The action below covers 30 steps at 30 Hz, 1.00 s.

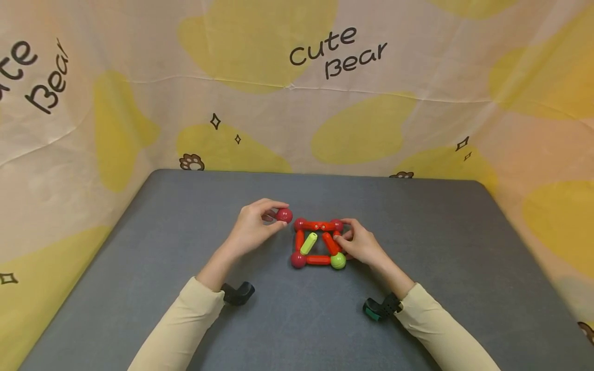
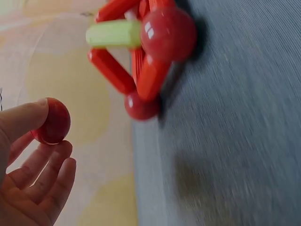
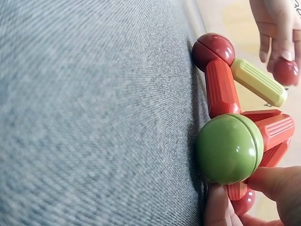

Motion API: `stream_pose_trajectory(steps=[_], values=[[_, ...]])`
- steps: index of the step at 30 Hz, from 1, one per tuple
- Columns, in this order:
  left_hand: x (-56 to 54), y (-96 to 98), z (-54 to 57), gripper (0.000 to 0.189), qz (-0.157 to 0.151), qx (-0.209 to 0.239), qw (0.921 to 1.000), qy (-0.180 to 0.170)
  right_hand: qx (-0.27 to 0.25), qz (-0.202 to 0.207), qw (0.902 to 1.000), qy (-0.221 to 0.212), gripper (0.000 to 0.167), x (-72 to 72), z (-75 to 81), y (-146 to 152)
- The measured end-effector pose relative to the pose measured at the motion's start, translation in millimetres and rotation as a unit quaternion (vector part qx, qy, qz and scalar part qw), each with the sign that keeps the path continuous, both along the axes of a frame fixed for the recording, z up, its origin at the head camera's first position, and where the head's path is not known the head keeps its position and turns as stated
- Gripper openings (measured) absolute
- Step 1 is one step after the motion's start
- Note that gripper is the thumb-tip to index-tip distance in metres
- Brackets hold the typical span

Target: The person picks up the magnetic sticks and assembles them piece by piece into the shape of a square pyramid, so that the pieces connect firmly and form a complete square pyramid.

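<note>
My left hand [image 1: 255,224] pinches a red ball [image 1: 284,215] between thumb and fingertips, held off to the left of a frame of magnetic rods and balls. Red rods [image 1: 318,260] join its corner balls: a green ball [image 1: 338,260] at front right and red balls [image 2: 168,34] at the others. From the front corners a yellow-green rod [image 3: 259,82] and a red rod [image 1: 330,243] slant up inward. Two more red rods lean toward each other along the back. At the right side my right hand [image 1: 364,245] grips the side rod, thumb [image 3: 273,184] close to the green ball.
The frame rests on a grey table [image 1: 297,319] with rounded far corners. A patterned cloth [image 1: 362,134] hangs behind it and along both sides. Dark wrist straps [image 1: 238,293] with devices sit at both cuffs.
</note>
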<state>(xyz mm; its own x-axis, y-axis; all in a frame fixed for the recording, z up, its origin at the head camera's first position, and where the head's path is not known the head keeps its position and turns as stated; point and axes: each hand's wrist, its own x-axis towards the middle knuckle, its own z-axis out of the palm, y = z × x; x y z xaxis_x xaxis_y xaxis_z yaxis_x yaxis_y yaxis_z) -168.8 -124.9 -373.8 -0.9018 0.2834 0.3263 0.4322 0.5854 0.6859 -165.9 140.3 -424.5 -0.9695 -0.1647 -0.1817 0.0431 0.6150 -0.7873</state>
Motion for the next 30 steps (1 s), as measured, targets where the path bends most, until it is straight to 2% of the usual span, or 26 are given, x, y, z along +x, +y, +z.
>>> stream_pose_trajectory(steps=[6, 13, 17, 22, 30], values=[[-0.3, 23.2, 1.0, 0.032, -0.038, 0.004, 0.9993, 0.005, -0.002, -0.004, 1.0, -0.001, 0.053, -0.5, -0.2, -1], [0.5, 45.1, -0.9, 0.033, -0.072, 0.006, 0.9971, -0.023, -0.003, -0.002, 1.0, -0.002, 0.052, 0.2, 0.0, -1], [1.3, 53.8, -1.9, 0.034, -0.089, 0.004, 0.9958, -0.019, -0.007, -0.001, 1.0, -0.003, 0.052, 0.7, 0.5, -1], [2.4, 59.0, -3.6, 0.034, -0.096, -0.016, 0.9952, -0.013, -0.006, 0.0, 1.0, -0.002, 0.052, 0.5, -0.7, -1], [0.7, 59.5, -7.1, 0.033, -0.099, -0.019, 0.9948, -0.009, -0.018, 0.003, 0.9998, 0.002, 0.051, 0.9, -1.2, 0]])
